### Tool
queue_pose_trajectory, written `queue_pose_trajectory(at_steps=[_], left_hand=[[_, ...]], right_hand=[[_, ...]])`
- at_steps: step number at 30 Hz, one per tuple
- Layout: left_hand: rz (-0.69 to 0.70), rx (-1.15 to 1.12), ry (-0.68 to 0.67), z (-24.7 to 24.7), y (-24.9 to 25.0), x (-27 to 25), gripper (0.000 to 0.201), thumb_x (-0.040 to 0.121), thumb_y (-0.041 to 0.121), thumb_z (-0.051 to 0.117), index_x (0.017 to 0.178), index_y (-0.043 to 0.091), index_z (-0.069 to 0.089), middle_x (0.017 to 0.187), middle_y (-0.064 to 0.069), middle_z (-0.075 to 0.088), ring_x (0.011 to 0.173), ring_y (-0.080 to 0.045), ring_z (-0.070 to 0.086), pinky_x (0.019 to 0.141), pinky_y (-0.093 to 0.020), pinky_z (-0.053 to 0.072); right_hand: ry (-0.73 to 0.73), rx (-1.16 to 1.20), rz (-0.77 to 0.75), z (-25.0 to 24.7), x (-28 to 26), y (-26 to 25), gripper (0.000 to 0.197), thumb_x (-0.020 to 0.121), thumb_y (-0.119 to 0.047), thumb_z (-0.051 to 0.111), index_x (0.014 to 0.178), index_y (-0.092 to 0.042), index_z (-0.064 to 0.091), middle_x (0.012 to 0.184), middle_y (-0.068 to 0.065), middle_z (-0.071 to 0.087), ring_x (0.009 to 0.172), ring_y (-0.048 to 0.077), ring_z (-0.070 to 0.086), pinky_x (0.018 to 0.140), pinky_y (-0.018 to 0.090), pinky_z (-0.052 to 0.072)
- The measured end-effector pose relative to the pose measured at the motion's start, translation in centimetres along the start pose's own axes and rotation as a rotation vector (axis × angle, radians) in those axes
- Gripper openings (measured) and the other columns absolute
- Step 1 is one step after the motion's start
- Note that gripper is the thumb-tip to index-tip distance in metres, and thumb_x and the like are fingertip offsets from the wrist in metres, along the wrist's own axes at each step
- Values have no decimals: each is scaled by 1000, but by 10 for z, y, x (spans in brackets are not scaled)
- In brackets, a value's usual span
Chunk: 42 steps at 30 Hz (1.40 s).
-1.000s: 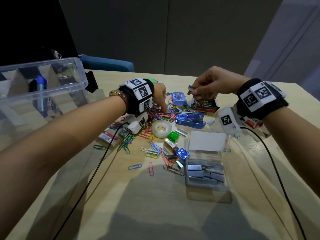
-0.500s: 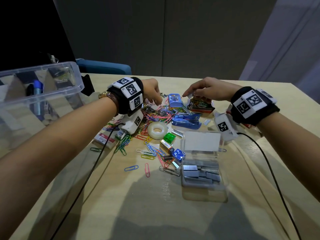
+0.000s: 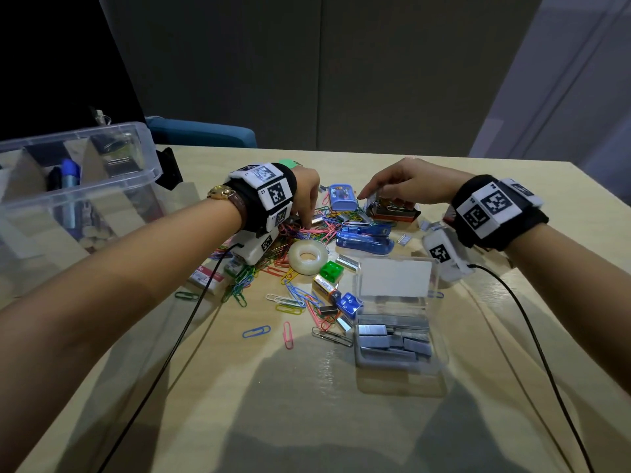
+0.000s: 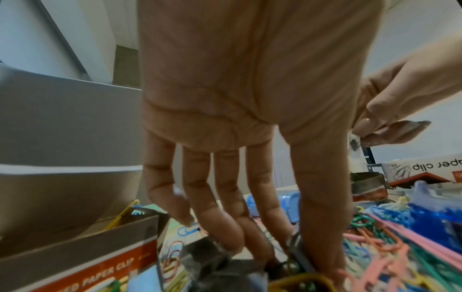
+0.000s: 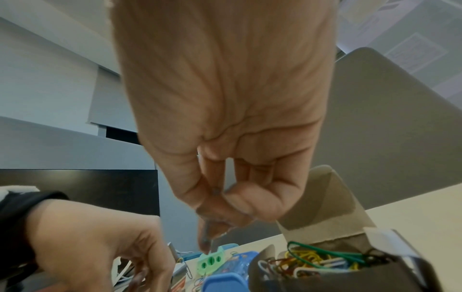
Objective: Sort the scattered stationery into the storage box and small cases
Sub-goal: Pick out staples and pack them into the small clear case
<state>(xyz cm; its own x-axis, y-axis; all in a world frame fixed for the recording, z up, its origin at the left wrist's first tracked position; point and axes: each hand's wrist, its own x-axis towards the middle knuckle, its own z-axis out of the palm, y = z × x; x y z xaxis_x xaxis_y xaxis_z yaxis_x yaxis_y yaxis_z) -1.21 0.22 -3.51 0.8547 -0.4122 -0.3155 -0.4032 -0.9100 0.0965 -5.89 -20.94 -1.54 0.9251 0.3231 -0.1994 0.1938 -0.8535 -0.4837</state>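
Note:
Colored paper clips (image 3: 307, 233) lie heaped at the table's middle. My left hand (image 3: 309, 227) reaches down into the heap. In the left wrist view its thumb and index finger (image 4: 287, 252) meet on a metal clip (image 4: 295, 240). My right hand (image 3: 375, 196) hovers over an open red paper clip box (image 3: 396, 213) holding several clips (image 5: 325, 258). Its fingers (image 5: 220, 207) are pinched together on a small grey piece (image 4: 412, 126). A clear small case (image 3: 392, 322) near me holds staple strips. The clear storage box (image 3: 68, 172) stands at the left.
Around the heap lie a tape roll (image 3: 307, 255), a blue stapler (image 3: 365, 238), a blue case (image 3: 343, 198), a green sharpener (image 3: 330, 270) and loose staple strips. A second paper clip box (image 4: 87, 266) sits by my left wrist. Cables trail from both wrists.
My right hand came down from mid-air to the red box. My left hand lifted off the heap, then dipped its fingers back into it.

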Motion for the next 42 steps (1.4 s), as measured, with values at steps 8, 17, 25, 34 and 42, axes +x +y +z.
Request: queue_pose_trajectory(at_steps=[8, 17, 25, 34, 42], left_hand=[[67, -55, 117, -7, -8, -5, 31, 73, 26, 84, 94, 7, 72, 83, -1, 65, 82, -16, 57, 66, -24, 43], [528, -99, -58, 8, 29, -39, 26, 72, 28, 84, 90, 14, 74, 76, 3, 73, 63, 1, 61, 67, -14, 49], [562, 232, 10, 25, 61, -41, 15, 77, 29, 77, 83, 16, 70, 69, 8, 58, 58, 0, 46, 55, -21, 39], [442, -127, 113, 12, 36, -45, 17, 67, 11, 83, 71, 7, 67, 58, 9, 60, 51, 1, 55, 53, -11, 45], [269, -714, 329, 0, -2, -49, 24, 80, 10, 77, 103, 12, 73, 74, -11, 71, 62, -13, 67, 54, -26, 54]], right_hand=[[-27, 82, -46, 1, -13, -2, 25, 92, -40, 58, 108, -31, 74, 100, -9, 73, 93, 13, 68, 79, 28, 55], [143, -81, 78, -13, -9, 18, 25, 94, -35, 59, 113, -24, 71, 94, -1, 70, 74, 7, 57, 55, 22, 42], [168, -61, 58, -17, -15, 14, 27, 95, -37, 58, 112, -24, 72, 88, -6, 69, 70, 5, 57, 56, 22, 42], [395, 212, -43, -16, -23, 10, 24, 94, -28, 59, 116, -24, 69, 98, -12, 70, 75, -2, 61, 52, 13, 44], [463, 270, -75, -12, -27, 18, 30, 78, -17, 78, 107, -15, 74, 94, 2, 74, 94, 11, 68, 85, 26, 55]])
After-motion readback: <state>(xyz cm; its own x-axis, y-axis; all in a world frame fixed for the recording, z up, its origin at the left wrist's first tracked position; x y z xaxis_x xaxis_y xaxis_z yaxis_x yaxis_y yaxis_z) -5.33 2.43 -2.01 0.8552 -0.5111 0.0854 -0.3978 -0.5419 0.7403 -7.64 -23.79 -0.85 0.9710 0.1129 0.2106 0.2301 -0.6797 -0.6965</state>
